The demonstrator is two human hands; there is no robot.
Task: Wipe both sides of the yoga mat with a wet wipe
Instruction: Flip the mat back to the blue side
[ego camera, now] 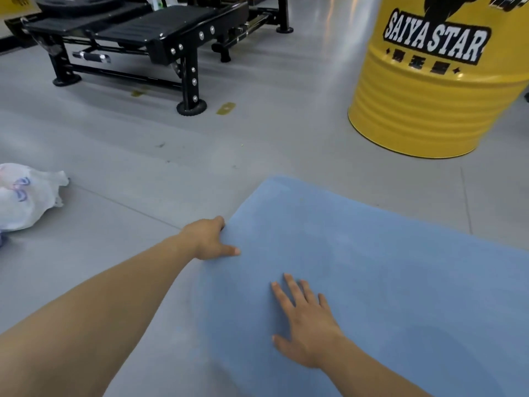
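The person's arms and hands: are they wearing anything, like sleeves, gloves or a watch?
Nothing shows on them. The left hand and right hand are bare, without gloves or rings, and both forearms are bare with no sleeves, watch or wristband in view.

We note the blue yoga mat (372, 267) looks like matt foam with a fine, soft grain; the grey floor (143, 156) is smooth with a dull sheen; the yellow drum (429, 110) is ribbed, glossy painted metal; the black bench frame (187, 70) is painted metal with shiny bolts; the white bag (25, 196) is thin crinkled plastic
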